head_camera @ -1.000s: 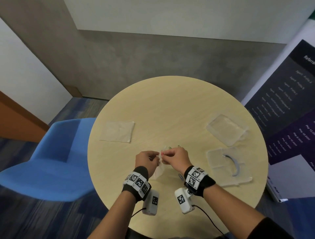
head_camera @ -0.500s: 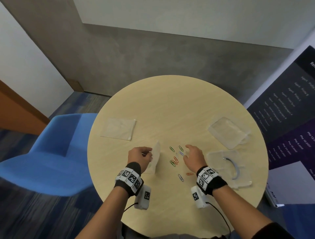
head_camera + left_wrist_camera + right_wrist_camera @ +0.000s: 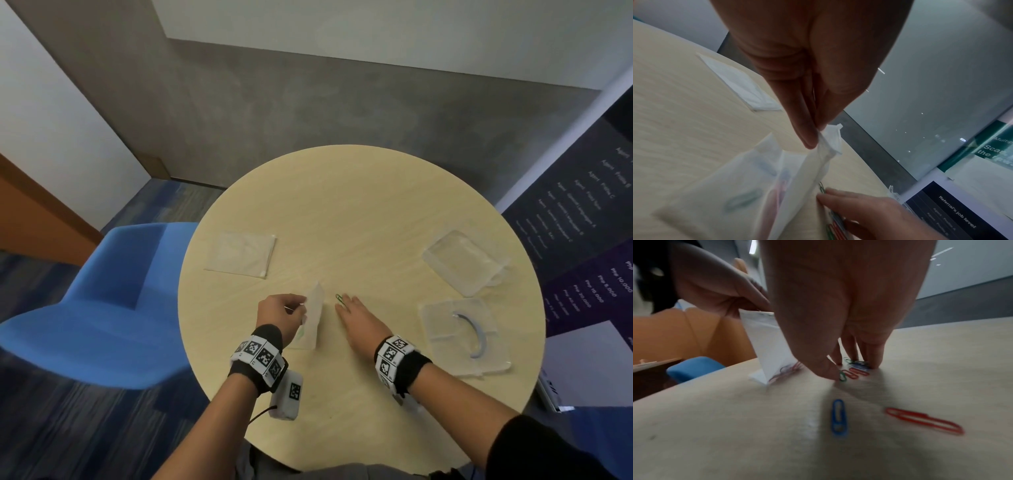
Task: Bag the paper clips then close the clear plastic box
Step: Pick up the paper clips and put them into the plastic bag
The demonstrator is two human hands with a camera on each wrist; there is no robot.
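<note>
Leftmost, a blue chair (image 3: 89,305) at 9 o'clock off the round table (image 3: 359,205). Spare flat bag (image 3: 241,253) lies at 10 o'clock on the tabletop. Left hand (image 3: 279,317) pinches the top edge of the small clear bag (image 3: 313,320), which stands on the table near 7 o'clock; a few clips show through its lower part. Just beside it, right hand (image 3: 359,320) lies palm down, fingers straight and grasping nothing, fingertips (image 3: 872,360) pressing on a cluster of paper clips (image 3: 856,369). Blue clip (image 3: 838,417) and red clip (image 3: 924,420) lie loose under the wrist. Clear plastic box (image 3: 462,337) sits open at 4 o'clock, its lid (image 3: 462,262) apart at 3 o'clock.
</note>
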